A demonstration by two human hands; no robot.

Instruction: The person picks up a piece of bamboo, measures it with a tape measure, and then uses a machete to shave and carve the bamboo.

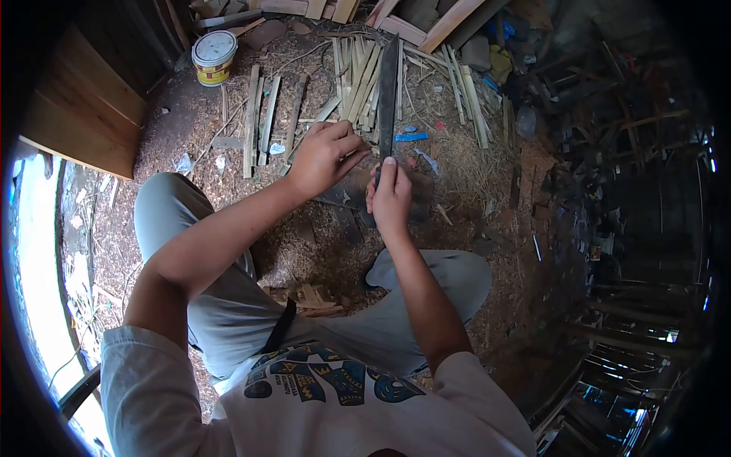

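Observation:
My right hand (391,199) is wrapped round the handle of a machete, thumb along its top. The long dark blade of the machete (388,91) points away from me over the floor. Just left of the blade, my left hand (324,158) has its fingers curled in and thumb towards the fingertips. Whatever it may pinch is too small to make out. Beyond both hands lies a pile of thin split strips (356,76), pale and greenish. More strips (263,122) lie to the left of the pile.
A white-lidded yellow bucket (214,57) stands at the far left, near a wooden panel (84,107). Shavings cover the floor. A blue scrap (411,137) lies right of the blade. Long strips (474,103) lie further right. Timber pieces (449,23) rest at the back.

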